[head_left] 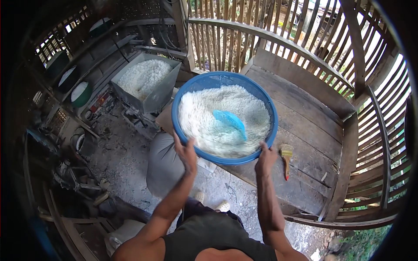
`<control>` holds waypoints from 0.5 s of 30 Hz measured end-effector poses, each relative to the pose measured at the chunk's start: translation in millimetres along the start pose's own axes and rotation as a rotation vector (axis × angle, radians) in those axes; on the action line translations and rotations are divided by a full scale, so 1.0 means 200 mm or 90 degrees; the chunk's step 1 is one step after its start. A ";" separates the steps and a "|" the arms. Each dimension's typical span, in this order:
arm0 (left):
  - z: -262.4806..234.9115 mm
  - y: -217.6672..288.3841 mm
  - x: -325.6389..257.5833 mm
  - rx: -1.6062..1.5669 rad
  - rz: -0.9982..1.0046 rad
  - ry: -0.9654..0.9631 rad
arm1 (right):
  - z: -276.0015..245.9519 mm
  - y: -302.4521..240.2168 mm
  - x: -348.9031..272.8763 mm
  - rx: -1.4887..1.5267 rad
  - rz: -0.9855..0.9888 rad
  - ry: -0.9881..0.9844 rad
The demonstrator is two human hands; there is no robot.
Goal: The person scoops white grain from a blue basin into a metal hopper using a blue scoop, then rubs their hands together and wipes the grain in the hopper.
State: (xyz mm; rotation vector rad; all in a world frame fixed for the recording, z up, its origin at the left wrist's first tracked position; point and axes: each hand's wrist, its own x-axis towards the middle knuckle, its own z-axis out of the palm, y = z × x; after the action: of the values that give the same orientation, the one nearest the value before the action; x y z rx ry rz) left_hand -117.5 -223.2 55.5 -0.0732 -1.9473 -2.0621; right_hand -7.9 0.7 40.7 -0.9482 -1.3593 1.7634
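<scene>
Keep both the left hand [186, 153] and right hand [265, 157] clenched tight on the blue bowl [183, 95] rim, level, so the white shreds [204, 117] and little blue scoop [230, 121] stay in.

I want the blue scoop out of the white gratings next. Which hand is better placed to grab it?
Right, probably. The blue scoop lies right of centre in the blue basin, its narrow end pointing toward the right hand. The left hand grips the rim farther away. Both hands hold the basin.
</scene>
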 end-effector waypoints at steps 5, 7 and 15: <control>-0.17 -0.13 0.61 -0.029 -0.070 -0.166 | 0.15 -0.02 -0.52 0.150 0.118 -0.082; -0.11 0.01 0.62 0.193 -0.084 -0.117 | 0.07 -0.03 -0.49 0.111 0.170 -0.075; 0.10 0.04 0.14 -0.057 -0.120 0.014 | -0.04 -0.04 0.03 -0.051 -0.092 -0.003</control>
State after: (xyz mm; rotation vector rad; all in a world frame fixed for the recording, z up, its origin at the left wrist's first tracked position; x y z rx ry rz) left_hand -144.9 -208.2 71.6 0.1170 -1.9138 -2.2574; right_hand -2.8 10.7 46.1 -0.8657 -1.4727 1.6150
